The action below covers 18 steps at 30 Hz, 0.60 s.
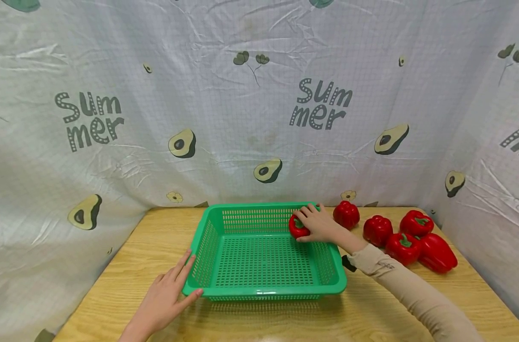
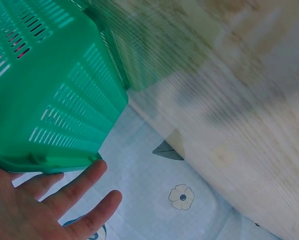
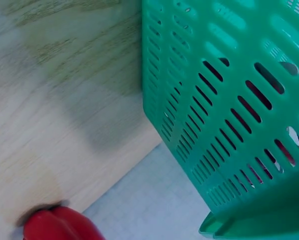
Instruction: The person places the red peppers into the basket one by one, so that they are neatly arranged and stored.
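A green plastic basket (image 1: 265, 290) with slotted walls stands on the wooden table. In its far right corner my right hand (image 1: 318, 225) grips a red bell pepper (image 1: 297, 229), palm down over the top. Spread, fairly straight fingers of my left hand (image 1: 167, 295) touch the basket's near left rim. From the left wrist, that hand (image 2: 49, 207) shows below the rim of the basket (image 2: 64, 112). The right wrist view misses the right hand; red shows through the slots of the basket (image 3: 214, 125) there.
Several more red bell peppers lie on the table right of the basket, among them a rear one (image 1: 346, 214) close to its corner and a long one (image 1: 437, 253) at the right. A printed cloth (image 1: 225, 118) hangs behind the wooden table (image 1: 114, 294).
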### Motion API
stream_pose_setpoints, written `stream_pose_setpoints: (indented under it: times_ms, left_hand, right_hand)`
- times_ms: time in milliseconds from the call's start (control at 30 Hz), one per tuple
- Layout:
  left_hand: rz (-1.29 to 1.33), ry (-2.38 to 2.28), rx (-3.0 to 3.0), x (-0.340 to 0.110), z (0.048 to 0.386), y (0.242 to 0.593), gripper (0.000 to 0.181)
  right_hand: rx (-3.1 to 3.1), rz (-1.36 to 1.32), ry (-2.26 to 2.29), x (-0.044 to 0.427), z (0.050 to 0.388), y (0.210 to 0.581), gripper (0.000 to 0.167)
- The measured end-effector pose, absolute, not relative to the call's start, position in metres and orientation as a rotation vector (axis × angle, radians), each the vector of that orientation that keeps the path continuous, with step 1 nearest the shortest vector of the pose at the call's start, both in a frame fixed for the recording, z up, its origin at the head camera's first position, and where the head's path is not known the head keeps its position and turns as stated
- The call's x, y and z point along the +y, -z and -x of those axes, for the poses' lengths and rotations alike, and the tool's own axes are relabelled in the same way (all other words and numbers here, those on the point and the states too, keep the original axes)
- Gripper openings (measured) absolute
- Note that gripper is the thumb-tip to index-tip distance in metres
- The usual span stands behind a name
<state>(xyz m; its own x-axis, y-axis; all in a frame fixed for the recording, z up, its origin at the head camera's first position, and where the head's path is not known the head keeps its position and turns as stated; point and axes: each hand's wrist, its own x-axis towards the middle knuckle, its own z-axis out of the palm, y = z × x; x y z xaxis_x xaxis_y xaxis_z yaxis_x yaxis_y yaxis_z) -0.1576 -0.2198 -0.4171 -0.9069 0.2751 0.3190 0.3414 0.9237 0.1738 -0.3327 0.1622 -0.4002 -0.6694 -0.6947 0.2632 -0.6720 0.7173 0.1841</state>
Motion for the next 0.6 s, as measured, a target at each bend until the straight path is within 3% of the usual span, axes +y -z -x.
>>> stream_pose_setpoints:
  times_ms: [600]
  left_hand:
    - [0.45, 0.361, -2.816, -0.22, 0.1579, 0.4155, 0.072]
  right_hand:
    - [-2.664, -1.149, 0.108, 0.1584, 0.3321, 0.4016, 0.07]
